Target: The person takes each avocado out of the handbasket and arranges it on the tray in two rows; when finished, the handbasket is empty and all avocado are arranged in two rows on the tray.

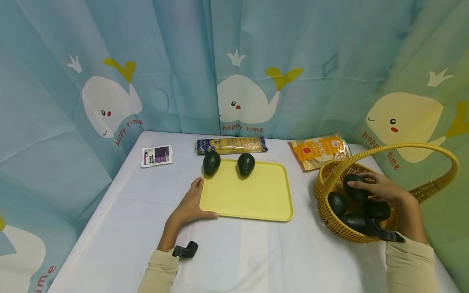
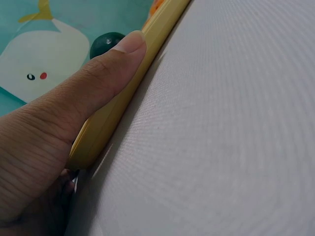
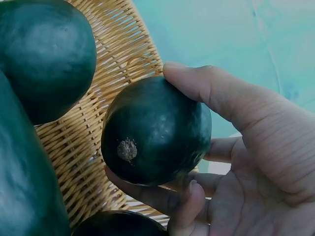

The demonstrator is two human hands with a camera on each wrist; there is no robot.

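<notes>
My right hand (image 1: 384,187) holds a dark green avocado (image 3: 152,132) inside the wicker basket (image 1: 329,226), thumb on one side and fingers round the other. Several more avocados lie below it, among them one at the basket's left (image 1: 336,203). At the near left corner of the yellow tray (image 1: 245,195), my left hand (image 1: 192,203) touches the rim, its straight thumb along the front edge and its fingers along the left side. Two avocados sit at the tray's far side: one on the left corner (image 1: 211,163), the other near the middle (image 1: 246,164).
Behind the tray lies a long packet of noodles (image 1: 232,145). An orange bag of grain (image 1: 320,150) lies behind the basket, whose tall handle (image 1: 447,162) arches over to the right. A small white and purple packet (image 1: 156,156) is at the far left. Curtains surround the white-covered table (image 1: 146,211).
</notes>
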